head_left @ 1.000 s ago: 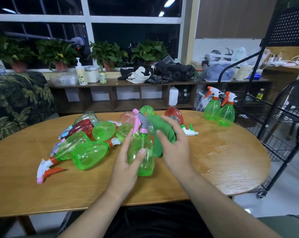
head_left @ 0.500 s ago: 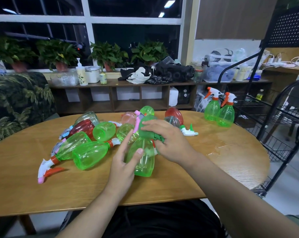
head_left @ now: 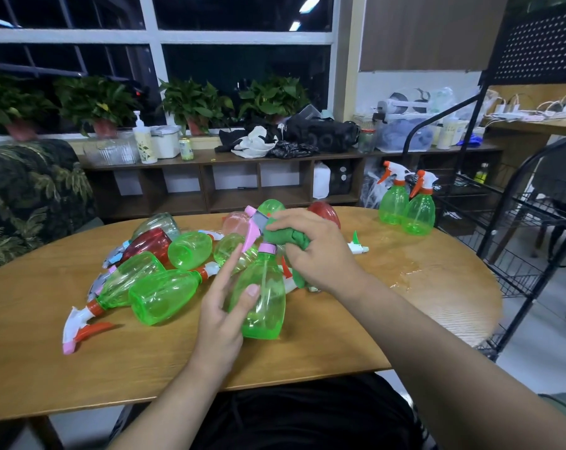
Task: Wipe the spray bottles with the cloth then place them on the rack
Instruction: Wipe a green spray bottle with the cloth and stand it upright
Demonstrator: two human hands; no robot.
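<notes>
One shift — right hand (head_left: pixel 320 254) has moved the cloth (head_left: pixel 288 237) up the bottle (head_left: pixel 262 297).

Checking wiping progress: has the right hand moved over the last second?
Yes. The right hand, gripping the green cloth, moved up the held bottle to its pink collar, nearer the red bottle.

Open desk (head_left: pixel 41 368) wood lies at lower left and lower right of the frame; a heap of lying spray bottles (head_left: pixel 158 293) fills the middle left and bars a low pass there. At upper right two upright bottles (head_left: pixel 418 216) stand at the desk's edge just beside the black rack (head_left: pixel 515 274); a wet patch (head_left: pixel 414 271) spreads before them.
</notes>
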